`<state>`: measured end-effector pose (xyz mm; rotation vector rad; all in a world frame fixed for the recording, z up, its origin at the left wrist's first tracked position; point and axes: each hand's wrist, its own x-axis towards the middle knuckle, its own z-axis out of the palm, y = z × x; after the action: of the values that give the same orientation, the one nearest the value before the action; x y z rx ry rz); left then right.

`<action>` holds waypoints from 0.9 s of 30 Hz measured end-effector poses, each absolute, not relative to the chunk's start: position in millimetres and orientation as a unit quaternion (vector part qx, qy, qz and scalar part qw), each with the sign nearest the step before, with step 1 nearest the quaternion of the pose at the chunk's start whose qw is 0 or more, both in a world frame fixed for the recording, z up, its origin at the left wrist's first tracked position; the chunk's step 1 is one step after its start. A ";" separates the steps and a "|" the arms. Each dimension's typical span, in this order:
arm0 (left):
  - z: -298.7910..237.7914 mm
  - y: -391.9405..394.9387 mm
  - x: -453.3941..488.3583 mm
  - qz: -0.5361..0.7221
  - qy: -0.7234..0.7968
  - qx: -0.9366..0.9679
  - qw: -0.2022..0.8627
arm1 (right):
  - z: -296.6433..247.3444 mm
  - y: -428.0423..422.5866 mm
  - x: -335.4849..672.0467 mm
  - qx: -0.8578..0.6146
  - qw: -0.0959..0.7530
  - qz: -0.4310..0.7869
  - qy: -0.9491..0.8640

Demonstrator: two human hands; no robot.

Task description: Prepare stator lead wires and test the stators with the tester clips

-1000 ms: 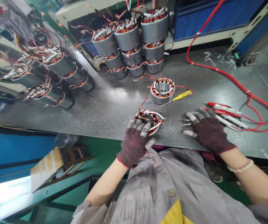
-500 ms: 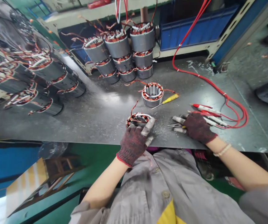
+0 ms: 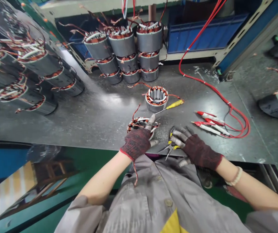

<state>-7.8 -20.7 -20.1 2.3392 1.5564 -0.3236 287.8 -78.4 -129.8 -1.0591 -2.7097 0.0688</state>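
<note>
My left hand [image 3: 139,140], in a dark red knit glove with grey fingertips, holds a wire-wound motor stator [image 3: 142,123] near the table's front edge. Its index finger lies across the top; the other fingers are mostly hidden. A copper lead hangs below that wrist. My right hand [image 3: 194,147], gloved alike, has its fingers stretched out and apart. Its fingertips touch yellow-handled pliers [image 3: 170,145], which lie with spread jaws at the table edge. Behind stands a second stator [image 3: 156,98] with white and orange windings. A yellow-handled screwdriver [image 3: 175,104] leans its thin shaft beside it.
Red and white test probes [image 3: 211,124] lie right of my right hand, on a looping red cable [image 3: 211,84]. Stacked stators [image 3: 125,48] stand at the back, more stacks [image 3: 44,77] at left. A blue bin [image 3: 202,34] sits on the rear shelf.
My right hand has drawn back toward the table edge and its fingers have spread. The pliers have turned, jaws toward the edge. My left hand stays at the stator, shifted slightly left in view.
</note>
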 end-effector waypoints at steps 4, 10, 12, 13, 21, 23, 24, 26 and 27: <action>-21.3 -20.0 -6.9 -0.104 0.542 0.821 0.147 | -126.7 -59.1 276.5 -0.335 0.099 0.025 -0.937; -22.1 -17.3 -17.4 -0.088 0.517 0.841 0.134 | -134.5 -96.1 276.2 -0.324 0.129 0.039 -0.937; -21.8 -15.8 -18.5 -0.085 0.517 0.840 0.140 | -136.9 -115.8 281.1 -0.334 0.179 0.055 -0.924; -22.1 -15.4 -18.2 -0.085 0.519 0.839 0.143 | -136.3 -121.4 284.4 -0.359 0.214 0.075 -0.905; -32.4 -10.4 -15.6 -0.081 0.500 0.851 0.136 | -28.4 -46.4 301.2 -0.522 0.120 0.061 -0.842; -28.3 1.1 -18.6 -0.083 0.478 0.863 0.137 | 14.5 -26.6 281.7 -0.495 -0.014 -0.089 -0.864; -24.5 9.3 -20.7 -0.082 0.468 0.869 0.137 | 32.4 -20.0 267.9 -0.475 -0.068 -0.153 -0.864; -15.1 28.5 -25.8 -0.078 0.440 0.882 0.148 | 57.4 -11.1 238.1 -0.437 -0.127 -0.239 -0.858; -10.3 38.5 -28.5 -0.080 0.425 0.888 0.158 | 64.2 -7.7 224.5 -0.423 -0.138 -0.263 -0.856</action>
<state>-28.5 38.5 -10.3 2.5399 1.2160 -0.2278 224.5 -7.7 64.2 -1.4612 -2.9534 -0.9074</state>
